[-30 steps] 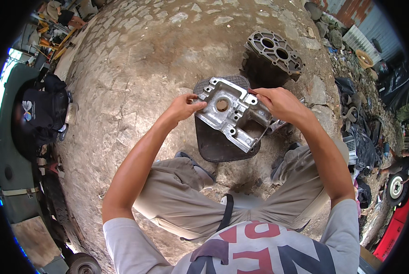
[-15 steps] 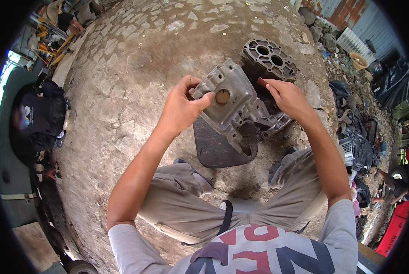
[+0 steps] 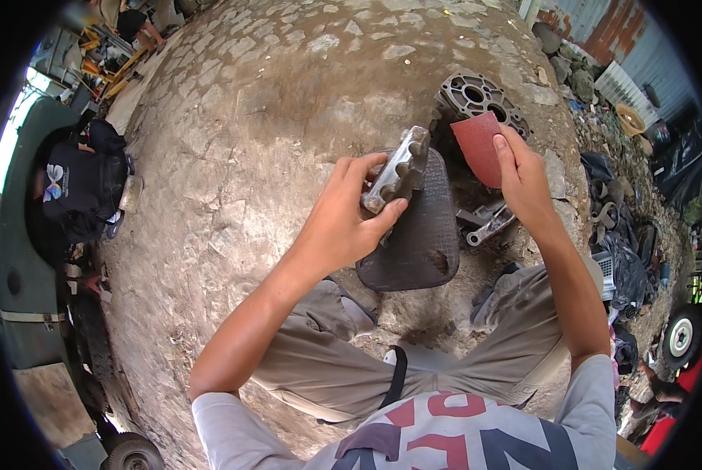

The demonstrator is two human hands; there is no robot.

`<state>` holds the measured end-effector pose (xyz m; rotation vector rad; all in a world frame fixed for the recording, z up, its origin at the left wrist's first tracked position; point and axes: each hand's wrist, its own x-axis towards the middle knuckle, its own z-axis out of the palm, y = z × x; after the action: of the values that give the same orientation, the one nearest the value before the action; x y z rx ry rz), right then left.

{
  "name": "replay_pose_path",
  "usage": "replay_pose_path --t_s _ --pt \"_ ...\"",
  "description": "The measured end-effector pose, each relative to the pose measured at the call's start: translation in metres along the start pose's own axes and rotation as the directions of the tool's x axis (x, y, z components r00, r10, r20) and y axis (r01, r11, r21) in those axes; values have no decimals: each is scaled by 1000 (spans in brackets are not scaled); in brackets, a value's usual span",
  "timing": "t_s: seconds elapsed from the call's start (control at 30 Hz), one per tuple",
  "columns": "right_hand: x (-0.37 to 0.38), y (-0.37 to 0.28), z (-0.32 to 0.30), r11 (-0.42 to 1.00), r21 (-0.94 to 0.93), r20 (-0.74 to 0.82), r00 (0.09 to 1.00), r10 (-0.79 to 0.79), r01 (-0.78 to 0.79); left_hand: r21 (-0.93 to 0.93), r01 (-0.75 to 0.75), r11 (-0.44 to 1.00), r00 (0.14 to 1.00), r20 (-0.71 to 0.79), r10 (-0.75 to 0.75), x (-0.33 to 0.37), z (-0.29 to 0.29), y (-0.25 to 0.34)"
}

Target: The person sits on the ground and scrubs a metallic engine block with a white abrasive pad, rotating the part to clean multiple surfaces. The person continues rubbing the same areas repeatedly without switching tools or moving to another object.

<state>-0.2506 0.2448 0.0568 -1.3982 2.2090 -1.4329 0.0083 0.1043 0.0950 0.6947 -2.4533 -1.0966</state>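
Observation:
My left hand (image 3: 349,207) grips a grey cast metal cover (image 3: 399,171) by its near left side. The cover is turned edge-on, so its scalloped rim with bolt notches shows and its broad face is hidden. In my right hand (image 3: 521,174) a piece of red-brown sandpaper (image 3: 478,147) is pinched between thumb and fingers, its rough face toward me. The sandpaper is apart from the cover. A dark, worn rubbery mat (image 3: 414,254) lies on the ground below the cover. Beyond the sandpaper stands a round metal gearbox housing (image 3: 484,92) with large holes.
A smaller metal casting (image 3: 489,222) lies right of the mat, between my feet and the housing. On the left a person in dark clothes (image 3: 81,192) is beside a dark green vehicle (image 3: 26,258). Black plastic bags (image 3: 627,270) and scrap line the right side. The ground is uneven stone.
My left hand has tipped the cover from face-up to edge-on. My right hand has drawn back, and the sandpaper now shows broad side on. More of the mat is visible.

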Motion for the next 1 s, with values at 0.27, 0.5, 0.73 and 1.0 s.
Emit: replay_pose_path --t_s 0.27,0.5,0.73,1.0 --pt "-9 -8 5 988 69 -118 984 -132 141 27 -47 999 999 29 47 4 -9 -9" --pt "-6 -4 4 992 60 9 994 -109 108 -190 58 980 966 257 -7 13 -22 -26" --pt "-8 1 5 991 75 -18 994 -109 110 -329 16 944 965 252 72 13 -26 -25" --pt "-21 -27 -6 958 148 -6 969 -248 246 142 -529 836 824 -148 547 17 -26 8"
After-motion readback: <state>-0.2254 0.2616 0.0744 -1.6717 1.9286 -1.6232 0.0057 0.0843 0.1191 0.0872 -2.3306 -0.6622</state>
